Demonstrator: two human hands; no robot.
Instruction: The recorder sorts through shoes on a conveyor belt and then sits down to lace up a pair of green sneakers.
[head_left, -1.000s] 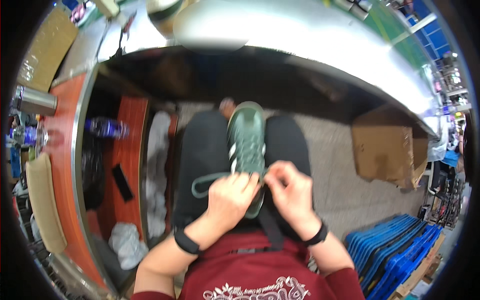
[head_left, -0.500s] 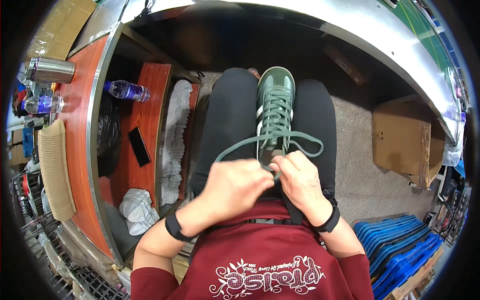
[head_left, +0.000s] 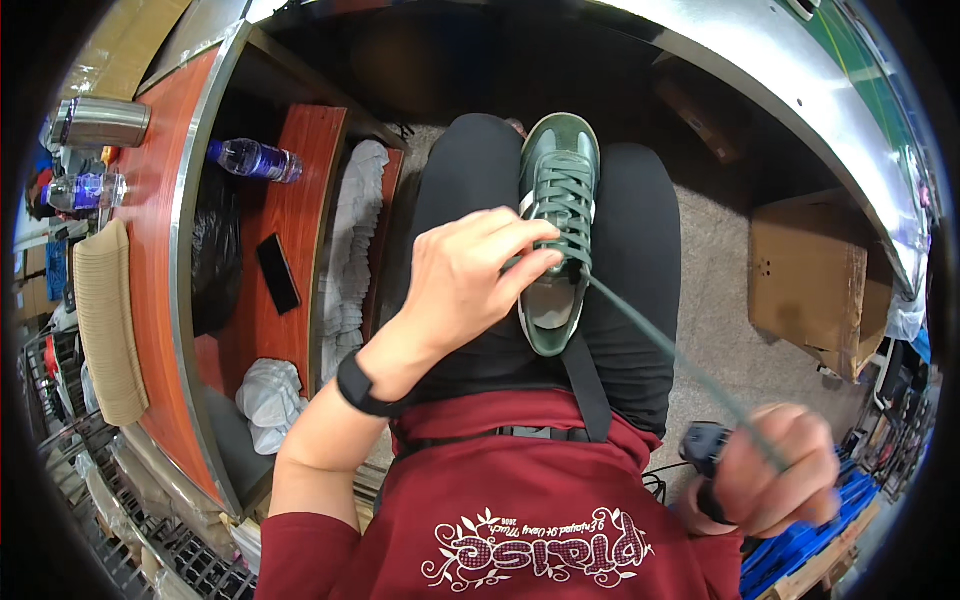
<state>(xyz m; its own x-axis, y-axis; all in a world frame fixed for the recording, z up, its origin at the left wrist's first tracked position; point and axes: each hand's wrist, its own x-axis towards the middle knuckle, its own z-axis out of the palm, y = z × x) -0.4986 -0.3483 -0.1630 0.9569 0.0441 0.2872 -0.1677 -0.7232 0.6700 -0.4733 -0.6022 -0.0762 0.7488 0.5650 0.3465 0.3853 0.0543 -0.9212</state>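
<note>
A green sneaker [head_left: 549, 305] with white side stripes lies between my thighs, its toe pointing away from me. Its green shoelace [head_left: 668, 343] runs taut from the top eyelets on the right side toward the lower right. At the far end of that stretch, my right hand [head_left: 785, 468] is closed around the lace, somewhat blurred. My left hand [head_left: 470, 268] reaches over the shoe from the left, thumb and forefinger pinching at the top of the lacing. Exactly which part lies between those fingertips is hidden. Where the other lace end runs cannot be seen.
On my left, a red-brown shelf unit [head_left: 165, 200] holds a water bottle [head_left: 255, 160], a black phone [head_left: 278, 272] and white crumpled paper [head_left: 270, 402]. A cardboard box [head_left: 808, 280] stands at the right. Blue plastic pieces [head_left: 850, 510] are stacked at lower right. A metal-edged table [head_left: 770, 85] arches ahead.
My right hand has swung from the shoe opening to the lower right, drawing the lace tight. My left hand has moved forward onto the lacing. The loose crossed loop is no longer visible.
</note>
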